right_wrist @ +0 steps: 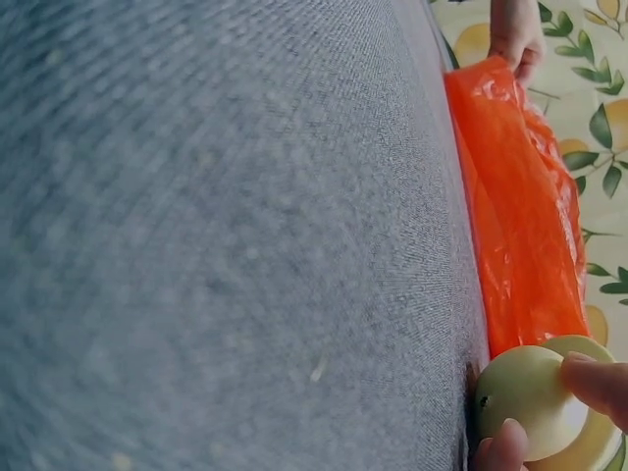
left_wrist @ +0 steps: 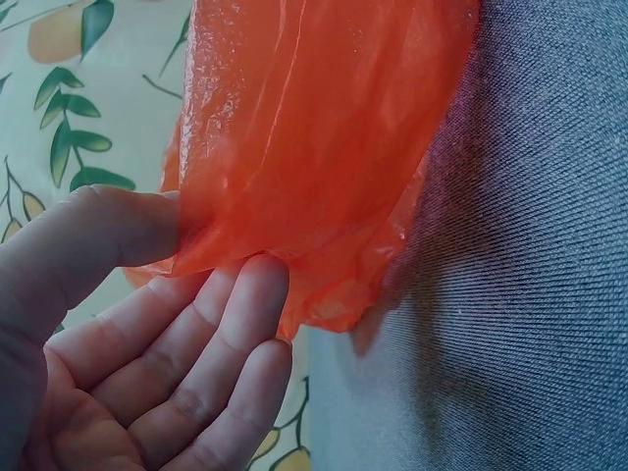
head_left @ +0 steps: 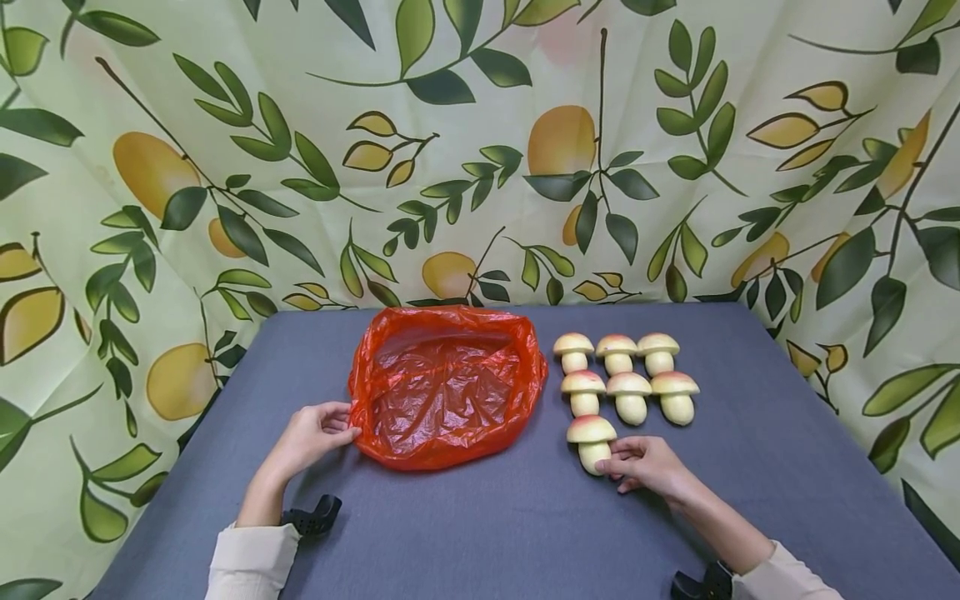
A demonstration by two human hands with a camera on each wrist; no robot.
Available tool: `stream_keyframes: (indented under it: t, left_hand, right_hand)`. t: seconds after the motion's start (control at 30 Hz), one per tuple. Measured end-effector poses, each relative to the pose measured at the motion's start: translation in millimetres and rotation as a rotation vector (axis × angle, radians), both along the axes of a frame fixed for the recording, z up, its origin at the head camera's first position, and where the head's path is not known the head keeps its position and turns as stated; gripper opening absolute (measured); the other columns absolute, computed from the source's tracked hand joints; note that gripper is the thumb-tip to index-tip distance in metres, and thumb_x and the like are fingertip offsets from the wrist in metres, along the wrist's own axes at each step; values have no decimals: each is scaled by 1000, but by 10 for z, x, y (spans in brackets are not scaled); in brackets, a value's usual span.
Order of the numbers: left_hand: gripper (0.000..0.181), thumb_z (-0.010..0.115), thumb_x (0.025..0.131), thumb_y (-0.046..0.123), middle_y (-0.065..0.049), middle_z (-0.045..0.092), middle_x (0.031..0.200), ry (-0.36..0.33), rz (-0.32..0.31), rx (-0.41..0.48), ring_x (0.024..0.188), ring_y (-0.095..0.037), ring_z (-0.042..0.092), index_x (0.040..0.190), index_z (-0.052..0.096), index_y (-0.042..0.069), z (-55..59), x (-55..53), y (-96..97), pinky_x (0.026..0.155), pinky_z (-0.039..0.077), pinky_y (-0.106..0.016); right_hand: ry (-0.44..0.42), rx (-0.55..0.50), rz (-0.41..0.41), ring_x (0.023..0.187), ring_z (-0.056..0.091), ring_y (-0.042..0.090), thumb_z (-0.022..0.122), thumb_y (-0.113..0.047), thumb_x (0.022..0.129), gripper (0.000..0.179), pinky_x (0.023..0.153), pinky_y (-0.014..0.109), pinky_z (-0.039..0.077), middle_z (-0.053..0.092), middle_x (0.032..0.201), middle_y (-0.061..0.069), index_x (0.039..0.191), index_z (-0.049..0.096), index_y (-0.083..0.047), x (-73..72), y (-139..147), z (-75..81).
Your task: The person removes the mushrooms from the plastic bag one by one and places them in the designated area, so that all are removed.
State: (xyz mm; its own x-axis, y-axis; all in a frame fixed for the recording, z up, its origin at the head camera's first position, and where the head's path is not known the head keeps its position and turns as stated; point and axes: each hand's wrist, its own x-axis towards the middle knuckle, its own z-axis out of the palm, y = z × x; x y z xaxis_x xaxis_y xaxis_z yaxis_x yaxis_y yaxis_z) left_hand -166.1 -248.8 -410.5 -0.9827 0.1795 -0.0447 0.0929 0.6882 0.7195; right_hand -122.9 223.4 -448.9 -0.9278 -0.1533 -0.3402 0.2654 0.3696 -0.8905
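A red plastic bag lies on the table with its mouth spread wide toward the head camera. At its left rim my left hand pinches the thin film between thumb and fingers; the left wrist view shows the crumpled edge of the bag in that grip. To the bag's right, my right hand holds the stem of the nearest toy mushroom, which has a cream stem and a reddish-yellow cap. Up close in the right wrist view, thumb and fingertips are on the pale round stem of this mushroom.
Behind the held mushroom, several similar mushrooms stand in two rows of three, right of the bag. A grey-blue cloth covers the table. A leaf-and-fruit patterned curtain rises behind the table and along its sides.
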Motion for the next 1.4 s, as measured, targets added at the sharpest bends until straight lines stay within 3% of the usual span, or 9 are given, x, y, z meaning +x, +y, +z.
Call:
stream_keyframes:
  t: [0.43, 0.77, 1.03, 1.4]
  left_hand:
    - [41, 73, 84, 12, -21, 71, 95, -16, 2, 5, 81, -13, 66, 115, 61, -13, -10, -2, 5, 67, 53, -15]
    - [42, 73, 84, 11, -23, 71, 95, -13, -10, 19, 83, -18, 67, 115, 60, -14, -11, 4, 7, 66, 53, -14]
    - [41, 73, 84, 10, -23, 71, 95, -20, 5, 25, 83, -18, 67, 114, 61, -14, -7, 11, 19, 66, 52, -14]
    - [41, 73, 85, 13, -22, 71, 96, -8, 0, 24, 83, -16, 67, 115, 61, -12, -4, 1, 9, 67, 53, -15]
  right_hand:
    - [-43, 79, -72, 64, 57, 8, 72, -20, 84, 34, 53, 24, 55, 62, 70, -4, 100, 63, 9, 41, -50, 46]
    - [60, 160, -34, 51, 47, 4, 72, -27, 84, 28, 47, 22, 46, 53, 58, -7, 83, 64, -1, -28, -142, 30]
    - [24, 227, -143, 47, 45, 7, 72, -31, 84, 33, 45, 23, 43, 52, 57, -4, 88, 68, 1, 32, -115, 31]
    - [25, 226, -120, 51, 48, 8, 73, -31, 83, 38, 46, 23, 44, 54, 58, -4, 97, 67, 4, 28, -123, 41]
